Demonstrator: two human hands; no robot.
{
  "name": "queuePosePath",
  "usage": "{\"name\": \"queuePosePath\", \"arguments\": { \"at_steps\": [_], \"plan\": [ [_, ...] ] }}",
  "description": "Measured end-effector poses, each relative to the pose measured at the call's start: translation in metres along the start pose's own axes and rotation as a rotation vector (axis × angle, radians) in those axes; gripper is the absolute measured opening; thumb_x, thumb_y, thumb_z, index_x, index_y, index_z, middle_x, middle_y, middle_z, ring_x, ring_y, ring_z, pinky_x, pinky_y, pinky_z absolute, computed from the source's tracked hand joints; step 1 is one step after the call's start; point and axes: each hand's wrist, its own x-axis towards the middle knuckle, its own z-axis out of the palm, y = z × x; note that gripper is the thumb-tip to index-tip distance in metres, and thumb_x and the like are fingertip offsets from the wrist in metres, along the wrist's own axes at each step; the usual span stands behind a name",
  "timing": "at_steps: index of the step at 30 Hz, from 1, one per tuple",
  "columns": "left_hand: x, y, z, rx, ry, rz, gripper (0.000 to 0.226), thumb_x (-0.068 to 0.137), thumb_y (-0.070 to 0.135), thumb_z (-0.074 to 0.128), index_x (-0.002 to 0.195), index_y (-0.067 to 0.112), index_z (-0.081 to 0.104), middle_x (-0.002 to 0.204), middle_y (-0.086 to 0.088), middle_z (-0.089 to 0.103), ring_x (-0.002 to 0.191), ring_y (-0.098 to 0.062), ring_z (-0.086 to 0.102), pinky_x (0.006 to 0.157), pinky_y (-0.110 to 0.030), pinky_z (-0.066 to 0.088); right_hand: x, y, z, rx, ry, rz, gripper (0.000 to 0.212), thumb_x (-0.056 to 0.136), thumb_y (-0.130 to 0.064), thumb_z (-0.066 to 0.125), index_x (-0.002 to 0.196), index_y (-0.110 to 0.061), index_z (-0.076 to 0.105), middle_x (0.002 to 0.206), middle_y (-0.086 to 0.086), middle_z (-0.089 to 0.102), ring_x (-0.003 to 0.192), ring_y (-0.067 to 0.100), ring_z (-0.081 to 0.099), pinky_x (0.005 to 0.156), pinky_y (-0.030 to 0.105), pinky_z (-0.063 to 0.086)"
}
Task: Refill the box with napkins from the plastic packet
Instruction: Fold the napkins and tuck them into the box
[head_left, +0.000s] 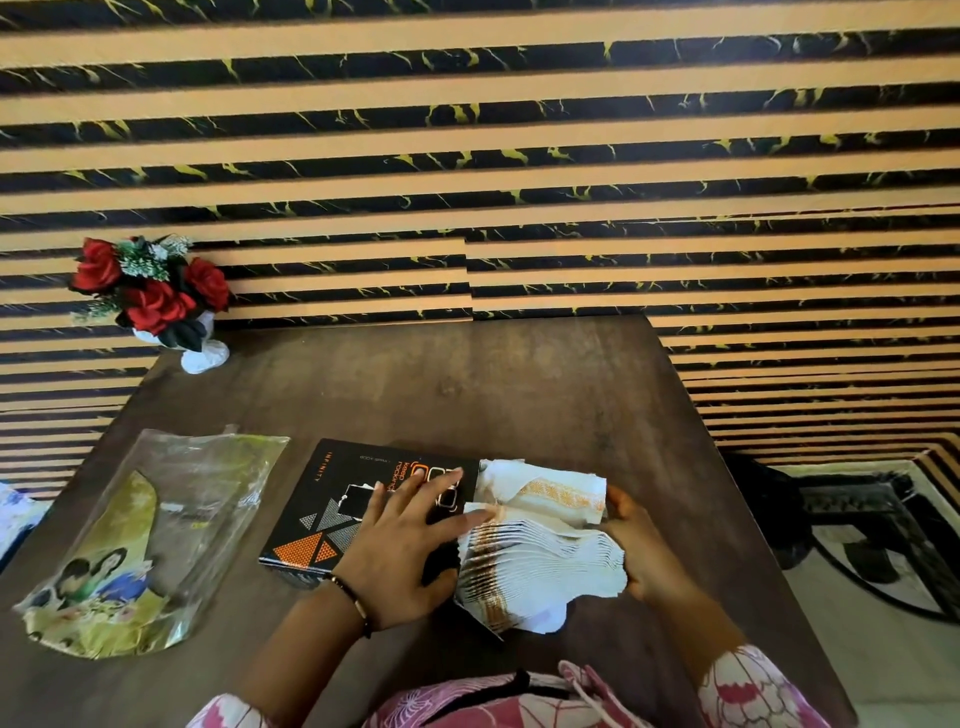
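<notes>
A black box (332, 514) with orange and grey triangles lies flat on the brown table (467, 384). Its right end is open, and a stack of white napkins (540, 561) with orange borders sticks out of that end, fanned and partly crumpled. My left hand (405, 551) lies palm down on the box, its fingers reaching onto the near edge of the napkins. My right hand (636, 551) grips the stack's right side. The clear plastic packet (156, 535), printed in yellow-green, lies flattened at the left of the table, apart from both hands.
A white vase of red roses (156, 301) stands at the table's far left corner. A striped black and orange wall rises behind. To the right, below the table edge, stands dark furniture on a pale floor (857, 530).
</notes>
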Motion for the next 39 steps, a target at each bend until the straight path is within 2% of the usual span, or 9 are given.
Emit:
{"name": "queuePosePath", "arguments": {
  "at_steps": [6,11,15,18,22,26,31,36,39],
  "plan": [
    [0.004,0.003,-0.005,0.006,-0.018,-0.01,0.057,0.068,0.057,0.037,0.124,0.049,0.038,0.155,0.01,0.005,0.142,-0.018,-0.012,0.109,-0.058,-0.01,0.0,0.002,-0.004,-0.01,-0.015,-0.004,0.06,0.075,0.007,0.067,0.128,-0.011,0.048,0.107,0.008,0.067,0.094,0.023,0.066,0.072,0.031,0.055],
    [0.01,0.014,-0.006,-0.052,0.11,0.072,0.071,0.075,0.059,0.045,0.139,0.035,0.024,0.15,0.016,0.023,0.139,0.0,-0.006,0.116,-0.052,-0.004,-0.002,0.004,-0.008,-0.022,-0.047,-0.011,0.057,0.079,0.011,0.059,0.13,-0.007,0.044,0.105,0.004,0.062,0.086,0.013,0.062,0.066,0.023,0.051],
    [0.022,0.028,-0.007,0.002,-0.072,0.121,0.077,0.074,0.068,0.031,0.141,0.03,0.026,0.151,0.007,0.03,0.142,-0.004,0.003,0.114,-0.056,-0.009,0.002,0.008,-0.011,-0.012,-0.032,0.015,0.057,0.079,0.01,0.058,0.131,-0.009,0.045,0.114,0.009,0.063,0.096,0.024,0.064,0.075,0.034,0.054],
    [0.024,0.031,-0.002,0.1,-0.199,0.172,0.066,0.078,0.069,0.025,0.125,0.029,0.05,0.134,0.003,0.054,0.144,-0.011,0.007,0.11,-0.058,-0.016,0.006,0.01,-0.014,0.003,-0.029,0.042,0.054,0.079,0.009,0.058,0.128,-0.012,0.048,0.113,0.01,0.066,0.098,0.029,0.065,0.084,0.047,0.055],
    [0.023,0.019,0.003,0.044,-0.031,0.228,0.062,0.083,0.065,0.023,0.099,0.026,0.067,0.126,0.007,0.058,0.141,-0.013,0.021,0.113,-0.06,0.003,0.006,0.005,-0.012,0.06,-0.022,0.069,0.038,0.084,0.006,0.055,0.111,-0.02,0.053,0.09,0.003,0.068,0.08,0.022,0.067,0.056,0.029,0.055],
    [0.023,-0.003,0.013,0.02,0.268,0.097,0.055,0.09,0.06,0.019,0.119,0.031,0.056,0.136,0.006,0.05,0.138,-0.014,0.024,0.113,-0.053,0.013,0.008,0.006,-0.008,0.137,-0.017,0.104,0.034,0.086,0.0,0.056,0.118,-0.012,0.055,0.1,0.012,0.069,0.086,0.031,0.068,0.061,0.035,0.056],
    [0.021,-0.01,0.02,-0.117,0.254,-0.034,0.08,0.081,0.069,-0.005,0.138,0.029,0.036,0.149,0.008,0.033,0.14,-0.007,0.01,0.116,-0.042,-0.003,0.005,0.01,0.001,0.254,-0.008,0.105,0.036,0.09,-0.007,0.05,0.126,-0.004,0.051,0.101,0.018,0.066,0.087,0.034,0.065,0.071,0.041,0.056],
    [0.018,-0.008,0.019,-0.128,0.232,-0.031,0.081,0.081,0.069,-0.006,0.138,0.03,0.037,0.15,0.011,0.029,0.141,-0.006,0.01,0.117,-0.042,-0.001,0.003,0.015,0.008,0.44,0.026,0.118,0.04,0.092,-0.003,0.037,0.132,0.004,0.04,0.067,0.004,0.067,0.072,0.024,0.056,0.056,0.03,0.054],
    [0.014,-0.009,0.019,-0.124,0.229,-0.025,0.079,0.083,0.067,-0.004,0.137,0.03,0.039,0.15,0.011,0.028,0.141,-0.007,0.01,0.118,-0.044,0.002,0.004,0.011,0.011,0.484,0.051,0.162,0.041,0.095,-0.011,0.035,0.133,0.003,0.04,0.078,0.008,0.056,0.071,0.022,0.053,0.044,0.026,0.054]
  ]
}}
